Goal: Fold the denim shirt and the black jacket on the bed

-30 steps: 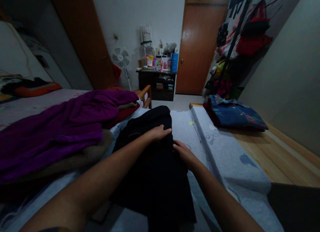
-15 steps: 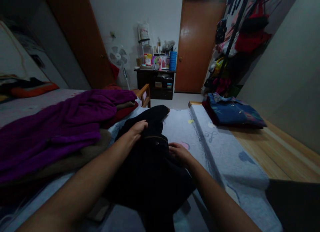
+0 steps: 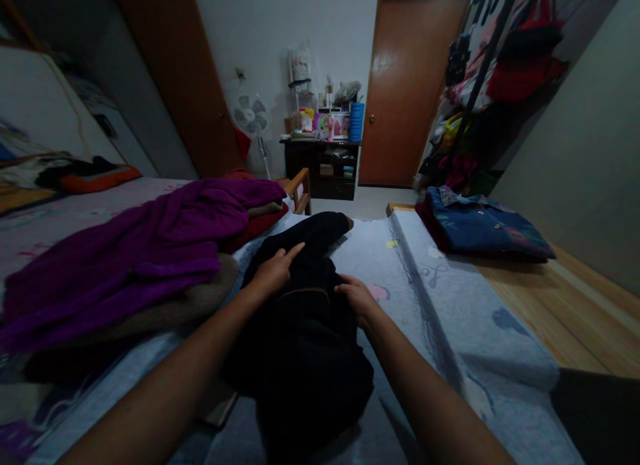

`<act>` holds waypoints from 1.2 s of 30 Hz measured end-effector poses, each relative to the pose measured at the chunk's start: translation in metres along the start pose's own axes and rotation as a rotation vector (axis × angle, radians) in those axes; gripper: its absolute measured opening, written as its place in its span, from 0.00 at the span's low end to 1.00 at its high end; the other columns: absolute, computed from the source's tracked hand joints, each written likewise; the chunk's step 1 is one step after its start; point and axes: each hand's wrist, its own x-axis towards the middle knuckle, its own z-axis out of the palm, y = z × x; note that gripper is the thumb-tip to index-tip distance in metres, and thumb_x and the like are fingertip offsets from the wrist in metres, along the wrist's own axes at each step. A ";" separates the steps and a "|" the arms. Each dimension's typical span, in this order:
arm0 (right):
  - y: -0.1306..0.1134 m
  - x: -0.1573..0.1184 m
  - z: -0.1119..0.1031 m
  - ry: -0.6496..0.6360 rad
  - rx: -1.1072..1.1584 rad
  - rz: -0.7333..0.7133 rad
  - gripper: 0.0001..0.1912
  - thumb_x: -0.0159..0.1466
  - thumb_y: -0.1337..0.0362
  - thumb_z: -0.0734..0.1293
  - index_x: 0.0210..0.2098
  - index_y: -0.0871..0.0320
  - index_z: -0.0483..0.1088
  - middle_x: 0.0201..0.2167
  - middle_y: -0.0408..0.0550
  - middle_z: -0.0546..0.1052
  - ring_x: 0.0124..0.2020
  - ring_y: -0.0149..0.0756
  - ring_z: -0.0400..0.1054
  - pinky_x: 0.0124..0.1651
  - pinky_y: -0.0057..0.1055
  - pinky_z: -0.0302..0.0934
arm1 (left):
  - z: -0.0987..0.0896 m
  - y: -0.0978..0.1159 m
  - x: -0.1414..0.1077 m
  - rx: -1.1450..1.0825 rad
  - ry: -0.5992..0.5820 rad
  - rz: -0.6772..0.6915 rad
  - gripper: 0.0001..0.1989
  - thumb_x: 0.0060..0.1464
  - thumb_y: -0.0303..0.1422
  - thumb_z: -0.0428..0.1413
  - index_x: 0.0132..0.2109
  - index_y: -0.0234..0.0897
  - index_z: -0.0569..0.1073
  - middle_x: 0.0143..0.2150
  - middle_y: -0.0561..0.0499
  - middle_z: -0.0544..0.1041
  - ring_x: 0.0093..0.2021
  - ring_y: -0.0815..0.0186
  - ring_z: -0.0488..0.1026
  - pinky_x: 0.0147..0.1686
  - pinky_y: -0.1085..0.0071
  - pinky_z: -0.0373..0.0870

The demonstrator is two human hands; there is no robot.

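Observation:
A black garment that looks like trousers [image 3: 305, 345] is bunched over the bed in front of me, with a thin tan seam line across its upper part. My left hand [image 3: 274, 273] is on its left upper edge, index finger stretched forward over the cloth and the other fingers curled into it. My right hand [image 3: 356, 297] pinches the right edge between thumb and fingers. A dark section of cloth reaches away beyond my hands to a brownish end. The fingertips under the cloth are hidden, and folds are hard to make out in the dark fabric.
To the left lies a pile of clothes topped by a purple fleece garment [image 3: 165, 231]. At the right, a folded denim shirt [image 3: 490, 218] tops a stack on a wooden board [image 3: 540, 305]. The light patterned bed cover [image 3: 435, 325] has a raised ridge. A fan [image 3: 253, 118] stands behind.
My left index finger has stretched out. The seam and the cloth's lower part have shifted and bunched differently, and the button seen earlier is out of sight. The view has turned slightly left.

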 end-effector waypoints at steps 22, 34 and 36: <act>-0.121 -0.038 -0.112 0.160 -1.592 -0.155 0.19 0.63 0.54 0.59 0.35 0.60 0.76 0.36 0.53 0.79 0.38 0.39 0.72 0.38 0.28 0.59 | -0.009 0.000 0.064 0.207 0.160 0.007 0.19 0.60 0.38 0.45 0.54 0.40 0.72 0.58 0.44 0.68 0.57 0.55 0.65 0.53 0.61 0.63; -0.071 0.026 -0.104 0.185 -1.690 0.058 0.24 0.57 0.58 0.68 0.52 0.59 0.65 0.50 0.58 0.74 0.48 0.46 0.70 0.41 0.32 0.61 | 0.015 -0.037 0.089 0.103 -0.090 -0.139 0.34 0.57 0.34 0.51 0.68 0.47 0.50 0.55 0.43 0.72 0.50 0.53 0.72 0.45 0.64 0.67; -0.080 0.020 -0.099 0.184 -1.696 -0.029 0.18 0.58 0.64 0.66 0.48 0.57 0.68 0.47 0.55 0.76 0.45 0.43 0.71 0.38 0.29 0.59 | 0.010 -0.036 0.087 0.110 -0.045 -0.172 0.28 0.60 0.34 0.48 0.67 0.48 0.55 0.57 0.43 0.70 0.49 0.52 0.73 0.45 0.63 0.67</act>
